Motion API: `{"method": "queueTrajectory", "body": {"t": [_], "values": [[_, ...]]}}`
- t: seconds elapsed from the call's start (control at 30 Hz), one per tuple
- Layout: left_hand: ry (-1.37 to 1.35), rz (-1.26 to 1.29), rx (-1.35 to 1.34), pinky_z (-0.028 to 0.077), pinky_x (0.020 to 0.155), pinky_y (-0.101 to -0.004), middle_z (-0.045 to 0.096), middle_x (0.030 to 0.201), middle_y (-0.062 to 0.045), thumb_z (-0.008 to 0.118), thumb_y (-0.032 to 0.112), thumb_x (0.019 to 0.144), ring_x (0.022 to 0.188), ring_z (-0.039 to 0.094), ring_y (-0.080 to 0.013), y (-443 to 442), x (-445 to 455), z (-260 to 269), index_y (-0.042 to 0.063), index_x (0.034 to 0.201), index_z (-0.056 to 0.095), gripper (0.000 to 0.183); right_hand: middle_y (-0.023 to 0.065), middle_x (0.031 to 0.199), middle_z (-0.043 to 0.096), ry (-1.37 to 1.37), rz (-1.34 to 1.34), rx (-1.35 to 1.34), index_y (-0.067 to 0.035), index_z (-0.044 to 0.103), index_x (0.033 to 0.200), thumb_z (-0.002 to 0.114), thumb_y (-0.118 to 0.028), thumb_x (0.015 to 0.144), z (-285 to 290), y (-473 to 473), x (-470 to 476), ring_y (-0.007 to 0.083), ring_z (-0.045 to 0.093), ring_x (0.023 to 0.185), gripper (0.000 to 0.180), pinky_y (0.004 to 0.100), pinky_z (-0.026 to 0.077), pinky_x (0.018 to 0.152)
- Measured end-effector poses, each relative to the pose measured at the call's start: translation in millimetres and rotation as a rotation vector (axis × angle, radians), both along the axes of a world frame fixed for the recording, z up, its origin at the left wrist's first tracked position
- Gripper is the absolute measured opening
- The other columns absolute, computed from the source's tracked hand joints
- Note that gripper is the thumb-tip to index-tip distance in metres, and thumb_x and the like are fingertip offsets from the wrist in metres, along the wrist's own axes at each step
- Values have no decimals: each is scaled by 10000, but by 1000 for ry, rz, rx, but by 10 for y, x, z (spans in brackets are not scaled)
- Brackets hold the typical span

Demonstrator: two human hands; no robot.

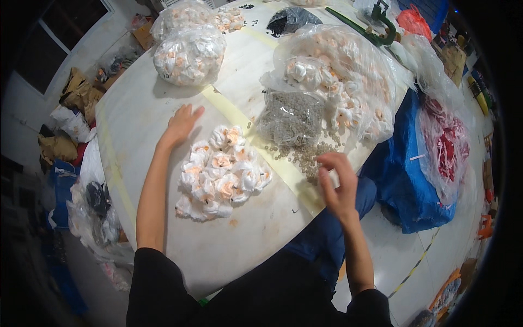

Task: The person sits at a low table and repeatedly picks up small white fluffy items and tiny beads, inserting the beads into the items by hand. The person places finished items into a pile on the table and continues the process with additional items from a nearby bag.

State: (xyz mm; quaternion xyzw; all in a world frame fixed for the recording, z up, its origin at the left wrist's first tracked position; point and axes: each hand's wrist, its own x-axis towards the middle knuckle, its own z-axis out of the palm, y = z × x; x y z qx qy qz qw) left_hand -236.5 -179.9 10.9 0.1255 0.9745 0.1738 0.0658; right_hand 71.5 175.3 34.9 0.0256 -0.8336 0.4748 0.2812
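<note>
My left hand (182,124) rests on the pale tabletop with its fingers spread, holding nothing, just above and left of a pile of white and peach fabric flowers (222,173). Over the table's near right edge is my right hand (338,182), its thumb and fingers curved apart, beside scattered small grey-beige beads (308,157). Whether something tiny is between its fingertips cannot be told. Above the beads lies a clear plastic bag of the same beads (291,116). A large clear bag of such flowers (347,90) lies open-sided to the right of it.
More bagged flowers (188,55) stand at the far left of the table (135,102). At the far side are a bag of black pieces (290,20) and a green metal tool (382,34). A blue sack (402,163) hangs by the right edge. Yellow tape strips cross the tabletop.
</note>
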Motion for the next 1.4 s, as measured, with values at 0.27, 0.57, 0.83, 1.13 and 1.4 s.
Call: {"method": "queueTrajectory", "body": {"t": [0.27, 0.57, 0.83, 1.13, 1.4], "values": [[-215, -98, 251, 249, 1247, -492, 328, 1641, -272, 557, 608, 995, 1543, 283, -401, 474, 491, 131, -30, 1581, 352, 890, 182, 1324, 636, 117, 52, 908, 55, 648, 1245, 584, -105, 872, -65, -878, -1363, 332, 561, 1285, 412, 482, 370, 1151], [-27, -88, -108, 162, 1222, -677, 306, 1660, -247, 709, 474, 887, 1568, 228, -385, 246, 782, 173, 13, 1551, 422, 858, 181, 1213, 688, 24, 307, 1250, 46, 739, 1095, 603, -254, 883, -210, -651, -1289, 340, 529, 1341, 391, 594, 265, 1237], [170, -398, 156, 297, 1218, -517, 478, 1548, -230, 684, 307, 944, 1454, 424, -404, 626, 1322, 795, -15, 1482, 493, 655, 150, 1198, 685, 78, 222, 1220, 20, 689, 1188, 644, -194, 853, -190, -263, -513, 316, 567, 1314, 401, 592, 319, 1216], [198, -591, -254, 243, 1228, -552, 505, 1510, -255, 630, 376, 958, 1459, 426, -372, 1055, 1948, 294, -92, 1451, 476, 697, 175, 1441, 586, 48, 377, 908, 18, 604, 1335, 608, -167, 906, -256, -157, -379, 314, 527, 1382, 468, 481, 372, 1180], [195, -493, -326, 197, 1247, -564, 488, 1527, -254, 626, 321, 953, 1465, 413, -378, 685, 2016, 540, -54, 1458, 494, 643, 185, 1411, 583, -49, 232, 768, 31, 575, 1352, 659, -273, 930, -319, -507, -576, 325, 511, 1364, 526, 494, 350, 1190]]}}
